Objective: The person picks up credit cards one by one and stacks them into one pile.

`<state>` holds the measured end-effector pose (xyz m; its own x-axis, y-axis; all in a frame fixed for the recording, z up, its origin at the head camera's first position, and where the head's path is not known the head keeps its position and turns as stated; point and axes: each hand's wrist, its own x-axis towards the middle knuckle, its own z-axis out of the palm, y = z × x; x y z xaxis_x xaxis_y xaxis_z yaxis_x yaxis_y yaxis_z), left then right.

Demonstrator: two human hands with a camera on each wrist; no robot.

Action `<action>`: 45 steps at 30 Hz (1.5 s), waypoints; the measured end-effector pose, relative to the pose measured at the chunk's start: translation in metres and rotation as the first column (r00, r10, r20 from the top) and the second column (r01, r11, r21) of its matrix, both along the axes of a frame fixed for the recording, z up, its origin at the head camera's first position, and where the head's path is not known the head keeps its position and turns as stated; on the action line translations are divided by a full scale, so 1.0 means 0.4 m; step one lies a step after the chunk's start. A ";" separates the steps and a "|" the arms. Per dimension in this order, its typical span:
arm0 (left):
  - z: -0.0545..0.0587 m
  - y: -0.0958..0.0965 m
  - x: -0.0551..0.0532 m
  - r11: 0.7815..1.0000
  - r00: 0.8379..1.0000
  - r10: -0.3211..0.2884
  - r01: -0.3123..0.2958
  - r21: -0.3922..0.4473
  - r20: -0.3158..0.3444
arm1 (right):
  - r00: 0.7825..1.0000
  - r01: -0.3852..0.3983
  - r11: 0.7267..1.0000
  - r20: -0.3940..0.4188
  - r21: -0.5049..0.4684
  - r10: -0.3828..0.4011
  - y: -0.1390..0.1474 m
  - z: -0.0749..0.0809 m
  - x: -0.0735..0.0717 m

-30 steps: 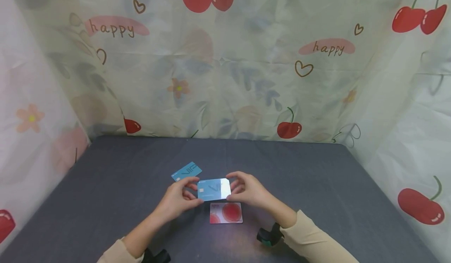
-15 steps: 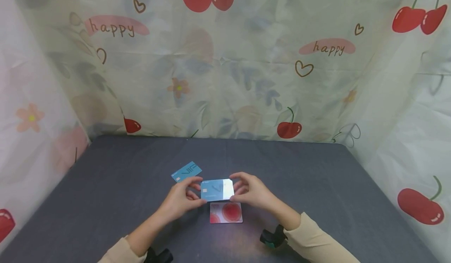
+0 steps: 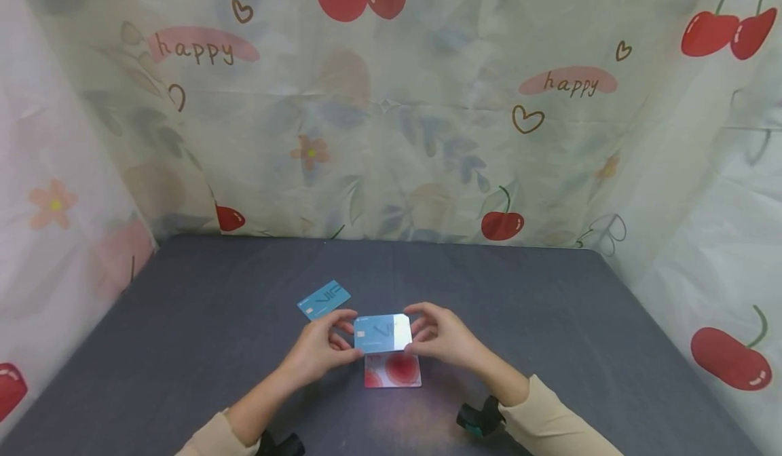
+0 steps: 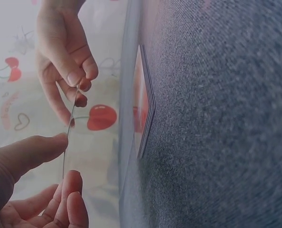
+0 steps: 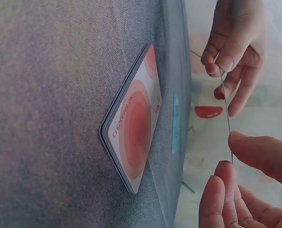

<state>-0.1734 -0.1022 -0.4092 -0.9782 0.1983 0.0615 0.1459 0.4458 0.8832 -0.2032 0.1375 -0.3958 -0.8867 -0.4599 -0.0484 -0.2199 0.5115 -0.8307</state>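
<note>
Between both hands a light-blue plastic card (image 3: 374, 334) is held up off the table, its right part bright with glare. My left hand (image 3: 319, 349) pinches its left edge between thumb and fingers; my right hand (image 3: 444, 337) pinches the right edge. In both wrist views the card appears edge-on as a thin line. Just below and nearer me lies a red-and-white card (image 3: 393, 371) on top of a small stack, whose layered edges (image 5: 113, 111) show in the right wrist view. The held card covers its far edge in the head view.
Another blue card (image 3: 324, 298) lies slanted on the dark grey tablecloth (image 3: 519, 307), behind my left hand. A cherry-print curtain (image 3: 385, 137) hangs at the back and both sides. Black wrist devices (image 3: 479, 416) sit under the sleeves.
Both hands have shifted a little to the right and toward me with the blue card, which now overlaps the red-and-white card's far edge in the head view. The lying cards have not moved.
</note>
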 end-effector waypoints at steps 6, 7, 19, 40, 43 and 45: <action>-0.003 0.004 0.001 1.000 1.000 -0.003 0.002 0.010 0.014 | 1.000 0.001 1.000 0.001 -0.002 -0.001 0.004 0.000 0.003; -0.004 0.004 0.002 1.000 1.000 -0.004 0.003 0.011 0.016 | 1.000 0.001 1.000 0.000 -0.002 -0.001 0.005 0.000 0.004; -0.011 0.010 0.006 1.000 1.000 -0.025 0.025 0.011 -0.002 | 1.000 -0.001 1.000 0.010 -0.013 0.001 0.017 -0.004 0.010; -0.009 0.016 0.011 0.999 0.999 -0.044 0.044 0.003 0.028 | 0.999 -0.035 0.997 0.022 -0.062 0.036 0.025 -0.013 0.016; -0.011 0.017 0.012 0.999 0.999 -0.039 0.039 -0.005 0.035 | 0.999 -0.034 0.997 0.021 -0.064 0.036 0.025 -0.013 0.018; -0.012 0.017 0.012 0.999 0.999 -0.040 0.040 -0.004 0.036 | 0.999 -0.033 0.998 0.023 -0.060 0.034 0.027 -0.013 0.018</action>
